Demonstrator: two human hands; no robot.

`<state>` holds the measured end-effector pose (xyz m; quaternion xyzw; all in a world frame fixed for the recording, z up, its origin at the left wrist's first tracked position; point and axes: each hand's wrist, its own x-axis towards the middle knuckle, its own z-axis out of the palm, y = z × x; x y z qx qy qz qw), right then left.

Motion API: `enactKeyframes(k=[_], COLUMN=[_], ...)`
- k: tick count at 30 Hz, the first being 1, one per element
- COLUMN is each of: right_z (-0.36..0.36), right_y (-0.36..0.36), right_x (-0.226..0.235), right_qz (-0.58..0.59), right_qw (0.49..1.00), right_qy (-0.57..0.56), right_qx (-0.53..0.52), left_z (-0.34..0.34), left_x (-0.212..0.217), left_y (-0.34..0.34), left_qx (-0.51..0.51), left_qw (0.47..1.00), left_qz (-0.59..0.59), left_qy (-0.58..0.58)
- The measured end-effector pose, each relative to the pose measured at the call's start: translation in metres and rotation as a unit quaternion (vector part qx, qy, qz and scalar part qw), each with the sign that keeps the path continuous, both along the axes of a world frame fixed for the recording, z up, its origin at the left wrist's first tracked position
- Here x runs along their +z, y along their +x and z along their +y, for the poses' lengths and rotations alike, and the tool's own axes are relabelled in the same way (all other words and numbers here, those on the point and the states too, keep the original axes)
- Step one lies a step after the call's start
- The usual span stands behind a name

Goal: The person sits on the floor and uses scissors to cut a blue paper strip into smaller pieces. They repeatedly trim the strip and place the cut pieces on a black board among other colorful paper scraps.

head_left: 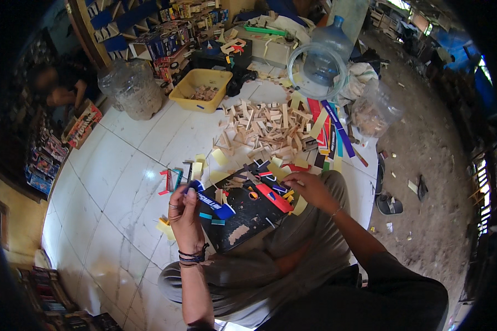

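My left hand (185, 218) is closed on a blue printed strip (218, 206), pinched between thumb and fingers and held over a black board (230, 229). Over the board's far right side, my right hand (309, 188) has its fingers drawn together; whatever is between them is too small to make out. Just below those fingers lies a flat red piece (274, 197) with a rounded end. Small teal pieces (218, 222) and yellow pieces rest on the board. Beyond it spreads a heap of small wooden pieces (268, 126).
Long coloured strips (341, 129) lie right of the heap. A yellow tub (176, 98) with wood bits, a cloudy plastic container (131, 91) and a blue water jug (328, 52) stand farther back. Another person (66, 91) sits at far left. Sandals (389, 205) lie off the tiles.
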<state>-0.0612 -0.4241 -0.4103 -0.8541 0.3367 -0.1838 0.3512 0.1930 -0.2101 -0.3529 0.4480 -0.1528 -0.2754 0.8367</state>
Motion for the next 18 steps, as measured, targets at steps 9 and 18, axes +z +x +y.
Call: enactKeyframes(k=[9, 18], right_z=[0.049, 0.1], right_y=[0.035, 0.066], right_x=[-0.008, -0.012], right_qz=[0.044, 0.012], right_qw=[0.995, 0.984], right_qy=[-0.087, -0.164], right_qx=[-0.031, 0.068], left_z=[0.005, 0.0], left_x=[0.009, 0.001], left_y=[0.011, 0.006], left_qx=[0.031, 0.033], left_qw=[0.997, 0.998], left_qz=[0.065, 0.027], left_qy=[0.013, 0.039])
